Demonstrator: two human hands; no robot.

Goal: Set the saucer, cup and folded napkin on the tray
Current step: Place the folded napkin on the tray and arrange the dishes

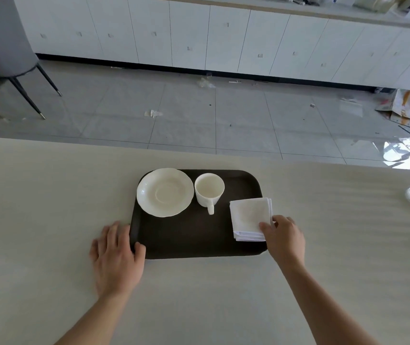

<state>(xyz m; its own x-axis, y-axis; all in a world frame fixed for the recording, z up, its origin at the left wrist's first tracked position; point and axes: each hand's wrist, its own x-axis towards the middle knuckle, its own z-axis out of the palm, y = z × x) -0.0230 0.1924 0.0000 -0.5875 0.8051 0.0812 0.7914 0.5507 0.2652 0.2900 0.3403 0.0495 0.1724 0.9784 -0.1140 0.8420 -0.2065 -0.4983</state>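
The napkin (250, 218) lies at the tray's (199, 242) right edge, its right side just over the rim, directly ahead of the right hand (283, 237), whose fingers pinch its near right corner. The left hand (116, 255) lies open, flat on the desk (37, 220), thumb on the tray's near left corner. The tray also holds the saucer (165, 192), far left, and the empty cup (209, 190) beside it, handle toward the person.

No legible text, label, brand, number or sign appears in the head view. The crumpled printed paper bag (406, 109) on the grey tiled floor carries red and orange markings, too blurred to read as characters.
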